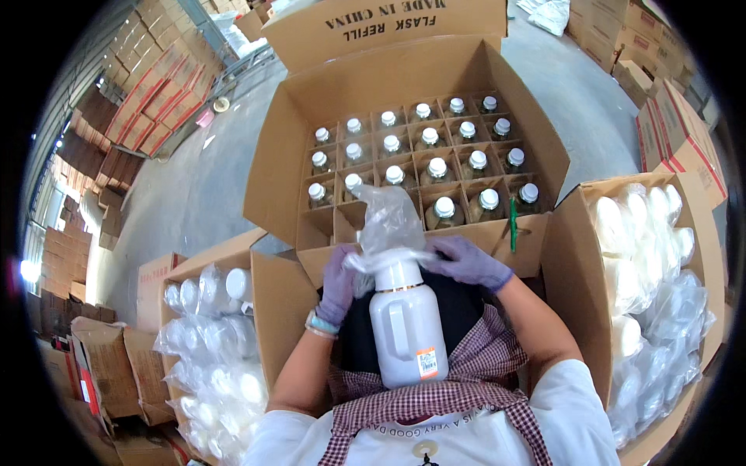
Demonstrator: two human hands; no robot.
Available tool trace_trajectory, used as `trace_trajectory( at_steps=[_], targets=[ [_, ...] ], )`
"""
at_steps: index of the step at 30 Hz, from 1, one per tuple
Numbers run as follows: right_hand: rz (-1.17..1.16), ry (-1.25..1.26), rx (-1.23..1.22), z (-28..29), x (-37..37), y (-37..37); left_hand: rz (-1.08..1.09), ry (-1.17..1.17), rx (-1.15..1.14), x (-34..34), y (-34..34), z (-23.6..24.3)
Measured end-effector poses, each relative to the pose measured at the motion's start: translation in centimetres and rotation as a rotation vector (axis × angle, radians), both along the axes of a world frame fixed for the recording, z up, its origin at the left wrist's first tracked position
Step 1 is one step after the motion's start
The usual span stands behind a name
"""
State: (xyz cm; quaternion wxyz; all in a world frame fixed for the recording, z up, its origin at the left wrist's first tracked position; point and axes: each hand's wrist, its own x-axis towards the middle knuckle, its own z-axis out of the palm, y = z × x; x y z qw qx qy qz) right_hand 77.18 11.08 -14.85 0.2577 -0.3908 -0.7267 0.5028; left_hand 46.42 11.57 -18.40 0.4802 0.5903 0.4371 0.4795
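Observation:
A white vacuum flask (406, 326) with a side handle and an orange-and-white label rests on my lap against the checked apron, its top pointing at the big carton. A clear plastic bag (388, 221) bunches over and beyond the flask's top. My left hand (339, 286), in a purple glove, grips the bag's edge on the left of the flask's neck. On the other side, my purple-gloved right hand (472, 264) pinches the bag's edge. The fingertips of both hands are partly hidden by the crumpled plastic.
Ahead stands an open divided carton (272, 155) of glass bottles with white caps; a green tool (513, 225) hangs at its near wall. Open boxes with bagged white flasks stand at the left (287, 295) and right (571, 256). Stacked cartons (167, 101) fill the background.

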Motion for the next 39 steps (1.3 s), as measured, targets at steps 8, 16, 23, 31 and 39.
trace_trajectory(
  at_steps=[8, 16, 23, 31, 39],
  targets=[
    [0.329, -0.037, 0.347, -1.0, 1.0, -15.8, -0.386, 0.675, 0.668, -3.0, -15.6, 3.3],
    [0.481, -0.185, 0.289, 3.4, -0.6, -16.7, -0.391, 0.341, -0.133, -3.3, -11.3, 10.1],
    [0.636, -0.221, 0.528, 6.1, -6.1, -15.4, -0.245, 0.546, 0.103, -1.2, -7.0, 7.3],
    [0.295, -0.237, 0.333, 6.1, -4.3, -14.8, 0.468, -0.433, -0.098, -19.8, -17.3, 17.9],
    [0.65, -0.152, 0.376, 5.8, -11.1, -9.5, 0.467, 0.913, -0.256, -29.3, -17.0, 9.9]
  ],
)
